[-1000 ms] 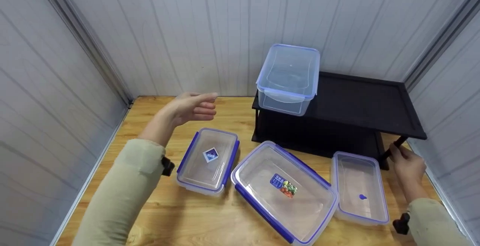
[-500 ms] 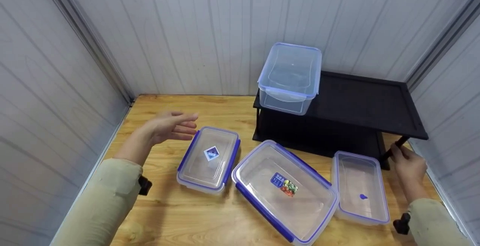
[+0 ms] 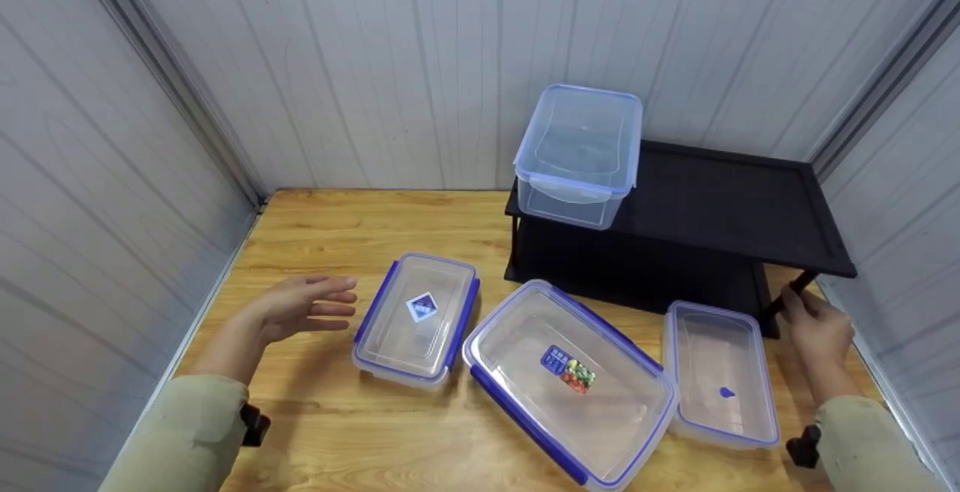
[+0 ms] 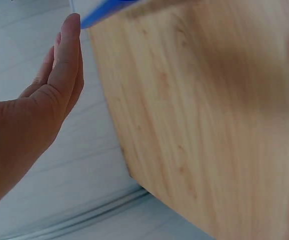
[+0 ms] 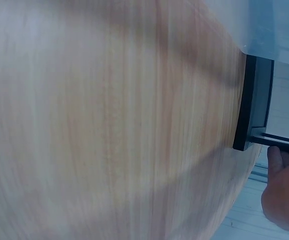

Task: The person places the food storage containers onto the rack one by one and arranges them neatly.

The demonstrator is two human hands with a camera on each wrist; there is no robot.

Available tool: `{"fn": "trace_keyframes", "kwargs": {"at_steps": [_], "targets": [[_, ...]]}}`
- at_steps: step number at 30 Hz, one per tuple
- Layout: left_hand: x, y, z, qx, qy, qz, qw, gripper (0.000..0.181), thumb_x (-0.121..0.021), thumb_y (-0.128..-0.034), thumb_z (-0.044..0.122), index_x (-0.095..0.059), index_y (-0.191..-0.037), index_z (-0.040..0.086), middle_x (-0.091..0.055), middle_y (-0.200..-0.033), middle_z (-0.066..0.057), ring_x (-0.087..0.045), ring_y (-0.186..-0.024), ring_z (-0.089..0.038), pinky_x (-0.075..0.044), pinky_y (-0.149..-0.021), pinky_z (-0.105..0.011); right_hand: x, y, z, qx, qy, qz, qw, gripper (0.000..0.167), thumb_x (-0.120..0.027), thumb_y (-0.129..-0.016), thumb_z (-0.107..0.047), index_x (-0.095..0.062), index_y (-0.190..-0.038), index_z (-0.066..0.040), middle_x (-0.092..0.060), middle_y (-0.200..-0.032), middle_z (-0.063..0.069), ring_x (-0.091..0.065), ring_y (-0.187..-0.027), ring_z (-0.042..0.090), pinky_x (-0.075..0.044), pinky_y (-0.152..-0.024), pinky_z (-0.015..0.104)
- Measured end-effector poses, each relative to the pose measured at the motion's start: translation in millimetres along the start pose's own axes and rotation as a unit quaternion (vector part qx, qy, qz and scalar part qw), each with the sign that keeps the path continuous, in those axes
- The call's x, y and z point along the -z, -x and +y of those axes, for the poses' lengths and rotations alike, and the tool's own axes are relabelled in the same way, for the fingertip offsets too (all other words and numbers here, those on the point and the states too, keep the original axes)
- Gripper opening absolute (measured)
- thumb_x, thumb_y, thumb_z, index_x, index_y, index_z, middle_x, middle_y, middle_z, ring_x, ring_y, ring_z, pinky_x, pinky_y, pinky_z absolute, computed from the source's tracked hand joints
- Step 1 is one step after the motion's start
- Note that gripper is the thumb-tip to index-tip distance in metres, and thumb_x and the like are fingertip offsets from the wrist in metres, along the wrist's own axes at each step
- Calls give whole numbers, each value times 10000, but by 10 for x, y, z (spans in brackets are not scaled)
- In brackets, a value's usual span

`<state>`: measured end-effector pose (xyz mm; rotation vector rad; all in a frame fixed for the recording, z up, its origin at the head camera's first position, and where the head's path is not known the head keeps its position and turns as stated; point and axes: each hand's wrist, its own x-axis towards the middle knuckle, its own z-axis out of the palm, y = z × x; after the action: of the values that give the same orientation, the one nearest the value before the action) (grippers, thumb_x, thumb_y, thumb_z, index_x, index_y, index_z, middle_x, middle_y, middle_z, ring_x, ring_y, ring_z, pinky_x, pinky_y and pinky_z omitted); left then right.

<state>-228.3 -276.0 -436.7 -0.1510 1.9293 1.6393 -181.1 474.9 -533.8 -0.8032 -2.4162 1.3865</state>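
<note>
My left hand (image 3: 307,308) hovers over the wooden table with loosely extended fingers and holds nothing. Just right of it lies a clear lidded food container (image 3: 409,334) with blue side clips and a diamond label; fingertips and container are apart. At the far right, my right hand (image 3: 817,331) grips the front right post (image 3: 793,293) of a black two-tier shelf (image 3: 727,207). The right wrist view shows the fingers against that post (image 5: 279,144). On the shelf's upper left stands a deep clear container (image 3: 577,154) with a light-blue-rimmed lid.
A large clear container (image 3: 525,372) with a vegetable-picture label lies at an angle on the table (image 3: 360,439), its corner meeting a smaller container (image 3: 724,372) with a blue lid valve. Pale panel walls (image 3: 405,64) enclose the back and both sides.
My left hand has moved left and toward me, from above and behind the diamond-labelled container to its left side. The right hand stays on the shelf post; the containers have not moved.
</note>
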Motion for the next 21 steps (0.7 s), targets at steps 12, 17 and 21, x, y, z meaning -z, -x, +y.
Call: {"fn": "trace_keyframes", "kwargs": {"at_steps": [12,17,21], "targets": [[9,-10,-486,134,858,-148,9961,616,-636,-1088,313,-436,-1503,-96,-596,-1378,-234,-704,-1169,-275,-593,-1049,-462,-39,19,8,-225,241,243,9992,638,-581,-1038,-600,-591,-1504,-165,-614,-786,-438,-650,-1269,158,-480,-1146,280],[-3,-17,-597,184,996,-209,9946,564,-637,-1090,314,-493,-1454,-93,-681,-1258,-161,-724,-1129,-259,-602,-1035,-454,-48,20,13,-234,137,311,9991,640,-596,-1032,-598,-596,-1499,-160,-611,-771,-438,-664,-1191,88,-496,-1081,215],[-10,-20,-665,217,1060,-376,9934,646,-623,-1096,318,-420,-1498,-145,-677,-1265,-166,-716,-1143,-261,-597,-1044,-441,-50,17,23,-224,48,330,9992,646,-608,-1028,-595,-597,-1496,-149,-600,-746,-443,-568,-919,-138,-479,-943,104]]}}
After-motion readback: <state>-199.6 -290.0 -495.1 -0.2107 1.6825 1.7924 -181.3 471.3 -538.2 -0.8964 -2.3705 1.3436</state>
